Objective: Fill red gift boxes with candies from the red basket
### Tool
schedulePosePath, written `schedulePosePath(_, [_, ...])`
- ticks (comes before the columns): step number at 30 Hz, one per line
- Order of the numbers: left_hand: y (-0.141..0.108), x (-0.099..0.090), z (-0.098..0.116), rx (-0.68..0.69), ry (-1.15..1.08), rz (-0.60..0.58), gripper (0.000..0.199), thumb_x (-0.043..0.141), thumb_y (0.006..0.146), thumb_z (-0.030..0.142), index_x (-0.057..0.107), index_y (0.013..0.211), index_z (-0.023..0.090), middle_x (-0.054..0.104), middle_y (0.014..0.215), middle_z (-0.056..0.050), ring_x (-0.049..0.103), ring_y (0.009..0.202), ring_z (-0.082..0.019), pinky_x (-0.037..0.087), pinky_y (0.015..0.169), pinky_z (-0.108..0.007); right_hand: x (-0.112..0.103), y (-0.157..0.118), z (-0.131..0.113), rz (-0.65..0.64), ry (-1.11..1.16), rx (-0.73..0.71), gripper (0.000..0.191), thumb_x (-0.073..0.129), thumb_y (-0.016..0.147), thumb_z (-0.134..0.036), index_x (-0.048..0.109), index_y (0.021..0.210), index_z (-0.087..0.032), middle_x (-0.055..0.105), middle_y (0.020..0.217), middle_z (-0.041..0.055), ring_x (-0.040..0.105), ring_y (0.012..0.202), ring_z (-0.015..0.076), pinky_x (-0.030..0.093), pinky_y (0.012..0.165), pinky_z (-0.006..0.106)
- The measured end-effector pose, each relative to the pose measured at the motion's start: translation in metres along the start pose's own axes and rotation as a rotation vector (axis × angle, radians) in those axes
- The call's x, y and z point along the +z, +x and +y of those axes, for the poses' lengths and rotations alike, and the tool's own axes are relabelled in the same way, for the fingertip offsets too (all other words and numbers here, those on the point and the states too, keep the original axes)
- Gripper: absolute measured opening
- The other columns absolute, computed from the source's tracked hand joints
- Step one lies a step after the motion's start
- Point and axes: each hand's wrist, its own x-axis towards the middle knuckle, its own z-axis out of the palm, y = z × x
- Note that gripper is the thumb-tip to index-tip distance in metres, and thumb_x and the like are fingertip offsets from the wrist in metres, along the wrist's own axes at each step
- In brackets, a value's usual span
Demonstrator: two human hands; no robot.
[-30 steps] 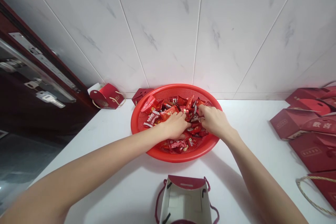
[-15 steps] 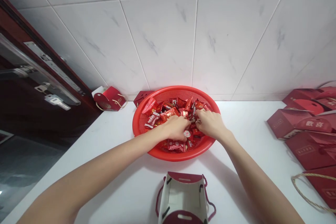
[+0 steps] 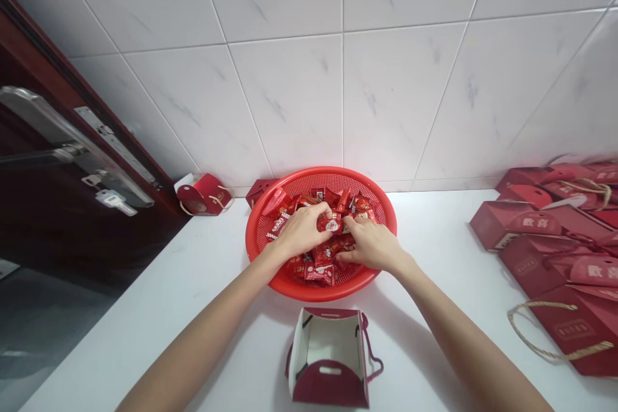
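A red plastic basket [image 3: 321, 295] full of red wrapped candies stands on the white table. Over its middle, my left hand [image 3: 304, 229] has thumb and index finger closed on a red candy with a round white label [image 3: 332, 225]. My right hand [image 3: 371, 243] is at the basket's right side, thumb and fingers apart, fingertips touching candies; nothing is seen gripped in it. Nearer to me sits an open dark red box [image 3: 331, 386] with a white inside and cord handles; no candy shows in it.
Several closed red boxes with rope handles [image 3: 572, 328] crowd the right side of the table. A small red box [image 3: 205, 194] stands at the back left, another [image 3: 259, 190] behind the basket. A tiled wall rises behind; a dark door with keys [image 3: 116, 201] is left.
My left hand has lifted a little from the candies, with the labelled one between its fingers. My right hand has shifted toward the middle and its fingers have spread. The view has turned slightly right.
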Motion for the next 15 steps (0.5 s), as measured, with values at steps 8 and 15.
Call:
schedulePosePath(8, [-0.023,0.003,0.004,0.054,-0.256,0.044,0.016,0.067,0.075,0.023,0.055,0.086,0.022,0.068,0.09,0.003,0.061,0.081,-0.017,0.045,0.075,-0.027,0.004,-0.019,0.003,0.076,0.541,0.001,0.027,0.061,0.091,-0.046,0.056,0.103,-0.022,0.071,0.09,0.0009,0.065,0.081,0.0195,0.041,0.067,0.029])
schedulePosePath(15, [-0.041,0.011,0.013,0.023,-0.404,0.006,0.026,0.074,0.072,0.026,0.053,0.086,0.021,0.063,0.083,0.004,0.059,0.076,-0.016,0.046,0.07,-0.026,-0.003,-0.01,0.006,0.004,0.936,-0.109,0.025,0.068,0.079,-0.038,0.054,0.07,-0.019,0.056,0.064,-0.0032,0.049,0.06,0.0129,0.037,0.059,0.026])
